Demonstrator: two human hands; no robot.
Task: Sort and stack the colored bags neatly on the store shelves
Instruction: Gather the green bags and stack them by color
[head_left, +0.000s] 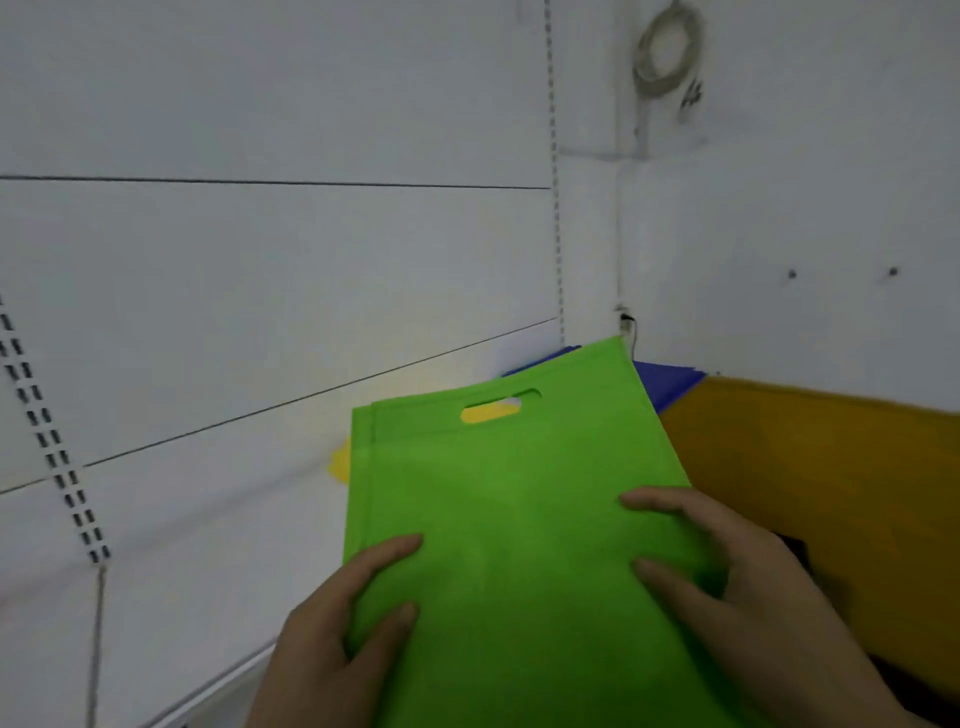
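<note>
Green bag (514, 519), 2 edges in left hand (332, 634) and right hand (748, 582) pinching grips.

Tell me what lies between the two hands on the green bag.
Only bare green bag fabric lies between the left hand and the right hand in the head view; both hold its opposite side edges.

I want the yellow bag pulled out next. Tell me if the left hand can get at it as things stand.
Probably not directly. The green bag covers nearly all of the yellow bag; only a corner and a patch through the handle slot show. The left hand holds the green bag.
</note>
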